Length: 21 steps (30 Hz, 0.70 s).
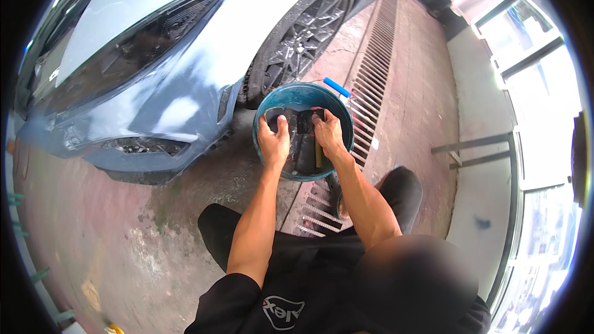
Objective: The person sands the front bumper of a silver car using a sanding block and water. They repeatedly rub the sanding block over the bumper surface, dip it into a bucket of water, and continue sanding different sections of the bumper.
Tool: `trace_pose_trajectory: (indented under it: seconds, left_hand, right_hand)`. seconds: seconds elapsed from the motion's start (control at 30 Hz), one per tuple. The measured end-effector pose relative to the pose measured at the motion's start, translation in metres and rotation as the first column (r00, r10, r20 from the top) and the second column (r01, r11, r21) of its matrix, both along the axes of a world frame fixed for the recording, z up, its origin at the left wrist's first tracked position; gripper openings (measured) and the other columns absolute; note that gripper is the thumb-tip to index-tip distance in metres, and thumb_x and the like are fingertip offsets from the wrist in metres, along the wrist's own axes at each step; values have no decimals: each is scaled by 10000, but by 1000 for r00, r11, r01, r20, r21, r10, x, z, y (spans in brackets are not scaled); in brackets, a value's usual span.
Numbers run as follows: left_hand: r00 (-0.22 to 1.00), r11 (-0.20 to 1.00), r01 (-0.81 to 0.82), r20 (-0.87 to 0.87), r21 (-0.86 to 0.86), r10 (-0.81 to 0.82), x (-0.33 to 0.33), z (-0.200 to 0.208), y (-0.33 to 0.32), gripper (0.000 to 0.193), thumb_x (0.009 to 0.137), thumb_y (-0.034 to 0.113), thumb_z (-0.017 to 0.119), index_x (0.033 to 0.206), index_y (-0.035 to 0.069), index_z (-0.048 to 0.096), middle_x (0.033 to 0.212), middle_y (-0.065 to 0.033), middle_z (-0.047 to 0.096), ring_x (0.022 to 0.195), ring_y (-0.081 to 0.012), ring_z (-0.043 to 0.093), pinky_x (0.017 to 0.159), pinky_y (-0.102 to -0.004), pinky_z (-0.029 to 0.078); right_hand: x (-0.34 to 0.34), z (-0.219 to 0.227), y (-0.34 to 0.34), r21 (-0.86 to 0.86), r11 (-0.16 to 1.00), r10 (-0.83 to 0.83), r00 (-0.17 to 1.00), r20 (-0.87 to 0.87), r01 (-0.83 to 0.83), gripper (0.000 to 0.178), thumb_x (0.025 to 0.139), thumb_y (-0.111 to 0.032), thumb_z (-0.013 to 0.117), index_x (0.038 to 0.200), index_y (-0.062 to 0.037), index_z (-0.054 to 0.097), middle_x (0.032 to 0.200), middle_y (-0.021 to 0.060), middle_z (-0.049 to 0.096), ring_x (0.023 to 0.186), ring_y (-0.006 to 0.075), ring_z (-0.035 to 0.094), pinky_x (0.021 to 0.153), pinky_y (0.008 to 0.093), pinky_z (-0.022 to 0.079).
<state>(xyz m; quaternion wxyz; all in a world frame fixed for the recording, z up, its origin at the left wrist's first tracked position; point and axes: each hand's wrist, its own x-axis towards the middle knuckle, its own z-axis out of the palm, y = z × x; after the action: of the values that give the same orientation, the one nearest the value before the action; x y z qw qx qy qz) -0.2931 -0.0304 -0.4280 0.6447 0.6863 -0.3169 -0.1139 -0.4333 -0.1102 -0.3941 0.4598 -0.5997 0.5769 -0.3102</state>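
Both my hands are over the mouth of a teal bucket [258, 142], between my knees and the car's front wheel. My left hand [274, 142] grips a dark grey block-like pad [274, 113], thumb on top and fingers round its outer side. My right hand [328, 133] pinches a black rectangular pad [305, 122] with its thumb on the upper face. The two pads are side by side; their exact kind does not show. Lower in the bucket lie a long dark piece [304, 156] and a yellowish strip [318, 155], partly hidden by my right hand.
A grey-blue car [204, 62] with dull, patchy paint stands ahead to the left. Its wet black wheel [301, 40] is just beyond the bucket. The bucket's handle has a blue grip [336, 87]. A floor drain grate [373, 62] runs along the right; a metal frame [479, 145] stands farther right.
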Motion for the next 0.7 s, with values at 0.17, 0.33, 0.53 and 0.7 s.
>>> trace_pose_trajectory:
  seconds: [0.17,0.33,0.53,0.7]
  left_hand:
    - [976,987,155,-145,-52,-161,-1,3,-4,463,1063,248,762,1430,-18,667,1316,-278,771,1225,-474,734,1071,-506,548]
    - [976,990,138,-170,-14,-138,14,-11,-9,360,1087,199,745,1393,10,730,1263,-198,810,1127,-325,780,1029,-429,567]
    - [998,998,61,18,-3,-61,-20,9,0,348,1124,149,710,1454,42,748,1141,-156,817,993,-229,785,934,-361,600]
    - [976,972,-6,-209,235,57,-6,15,-5,321,1091,189,790,1361,16,812,1215,-134,819,1049,-183,757,964,-339,587]
  right_hand:
    - [-15,1,-14,-165,985,17,973,-229,-56,246,1097,-180,673,1285,-48,761,1047,142,797,951,275,768,838,429,622]
    - [14,29,-26,-148,908,260,803,-535,-393,314,1069,-199,626,1319,-55,752,1206,295,787,1189,504,739,1025,573,598]
    - [8,8,-119,25,485,516,263,-815,-874,410,1018,-191,649,1414,-137,742,1172,240,822,1123,441,795,976,557,631]
    - [51,31,-158,105,-32,499,-107,-860,-994,424,989,-150,668,1408,-123,732,1167,218,826,1104,412,813,943,529,647]
